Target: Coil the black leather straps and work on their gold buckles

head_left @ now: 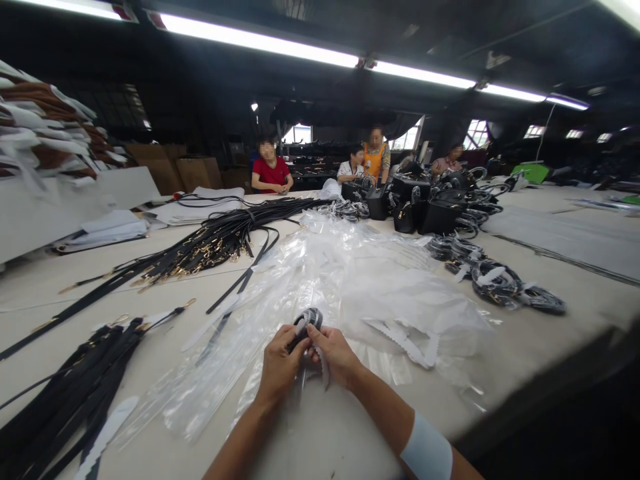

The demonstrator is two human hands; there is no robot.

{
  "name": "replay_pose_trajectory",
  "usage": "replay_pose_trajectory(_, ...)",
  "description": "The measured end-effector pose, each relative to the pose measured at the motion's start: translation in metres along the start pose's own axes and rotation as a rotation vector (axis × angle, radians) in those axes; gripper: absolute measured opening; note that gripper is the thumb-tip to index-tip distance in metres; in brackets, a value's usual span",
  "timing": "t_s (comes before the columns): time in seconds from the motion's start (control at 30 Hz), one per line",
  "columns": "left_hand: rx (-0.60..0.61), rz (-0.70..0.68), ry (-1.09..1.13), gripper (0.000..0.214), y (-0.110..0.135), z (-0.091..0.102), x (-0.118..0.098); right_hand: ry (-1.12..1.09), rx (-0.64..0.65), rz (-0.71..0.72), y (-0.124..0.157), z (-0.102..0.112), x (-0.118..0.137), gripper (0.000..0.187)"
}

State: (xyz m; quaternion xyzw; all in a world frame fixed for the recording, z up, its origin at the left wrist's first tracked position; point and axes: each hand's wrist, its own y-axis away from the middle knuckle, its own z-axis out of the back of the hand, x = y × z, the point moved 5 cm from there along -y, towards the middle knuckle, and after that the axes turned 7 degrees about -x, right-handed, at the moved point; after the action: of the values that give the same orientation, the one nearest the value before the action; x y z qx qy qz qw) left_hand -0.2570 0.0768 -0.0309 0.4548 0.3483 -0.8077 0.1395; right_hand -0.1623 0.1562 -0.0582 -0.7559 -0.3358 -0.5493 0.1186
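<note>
View over a long white worktable (320,433), looking down at two bare hands. A small coil of black strap (306,325) is held above the table's near part, between both hands. The left hand (280,365) is curled almost shut around the coil. The right hand (336,353) is also nearly closed, with its fingers gripping the coil's other side; a white scalloped strip (323,368) hangs beside them. Clear plastic bags (280,313) lie on the table beneath and beyond the hands. To the left on the table are bundled black straps with gold-coloured clasps (85,373). To the right are coiled straps (495,283). At the table's far end stand black handbags (425,207), with a co-worker in a red shirt (270,172) and others behind.
</note>
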Motion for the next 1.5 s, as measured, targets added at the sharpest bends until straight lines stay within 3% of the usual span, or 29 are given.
replay_pose_trajectory(0.17, -0.055, -0.038, -0.145, 0.021, -0.001, 0.003, 0.009, 0.224, 0.025, 0.034, 0.003, 0.011, 0.011, 0.033)
replay_pose_trajectory(0.23, -0.071, -0.058, -0.201, 0.023, -0.001, 0.003, 0.012, 0.271, -0.014, 0.064, 0.003, 0.014, 0.015, 0.039)
replay_pose_trajectory(0.33, -0.043, -0.081, -0.216, 0.021, -0.001, 0.001, 0.012, 0.260, -0.036, 0.127, 0.004, 0.011, 0.016, 0.035)
replay_pose_trajectory(0.43, 0.004, -0.101, -0.213, 0.019, -0.001, 0.000, 0.011, 0.190, 0.037, 0.095, 0.005, 0.002, 0.012, 0.022)
replay_pose_trajectory(0.6, 0.031, -0.094, -0.217, 0.028, -0.003, 0.002, 0.012, 0.074, 0.171, -0.028, 0.008, -0.001, 0.013, 0.043)
replay_pose_trajectory(0.67, 0.041, -0.100, -0.222, 0.029, -0.002, 0.002, 0.012, 0.080, 0.205, -0.007, 0.007, 0.000, 0.015, 0.048)
replay_pose_trajectory(0.73, 0.046, -0.118, -0.220, 0.024, -0.001, 0.002, 0.010, 0.134, 0.173, 0.065, 0.005, 0.003, 0.017, 0.041)
replay_pose_trajectory(0.87, 0.061, -0.132, -0.209, 0.020, 0.002, 0.002, 0.018, 0.323, 0.004, 0.270, 0.003, 0.008, 0.019, 0.011)
replay_pose_trajectory(0.97, 0.039, -0.109, -0.216, 0.025, -0.004, -0.002, 0.039, 0.452, -0.126, 0.453, -0.001, 0.011, 0.021, 0.018)
replay_pose_trajectory(1.1, 0.043, -0.050, -0.231, 0.036, -0.007, -0.009, 0.046, 0.548, -0.138, 0.646, -0.006, 0.009, 0.021, 0.020)
replay_pose_trajectory(1.2, 0.073, 0.017, -0.275, 0.047, -0.003, -0.007, 0.040, 0.535, -0.127, 0.632, -0.009, 0.008, 0.017, 0.018)
replay_pose_trajectory(1.37, 0.032, 0.004, -0.248, 0.033, -0.007, 0.001, 0.047, 0.540, -0.197, 0.516, -0.016, 0.013, 0.011, 0.021)
replay_pose_trajectory(1.5, 0.037, 0.084, -0.276, 0.039, -0.009, 0.004, 0.053, 0.555, -0.200, 0.496, -0.014, 0.010, 0.010, 0.015)
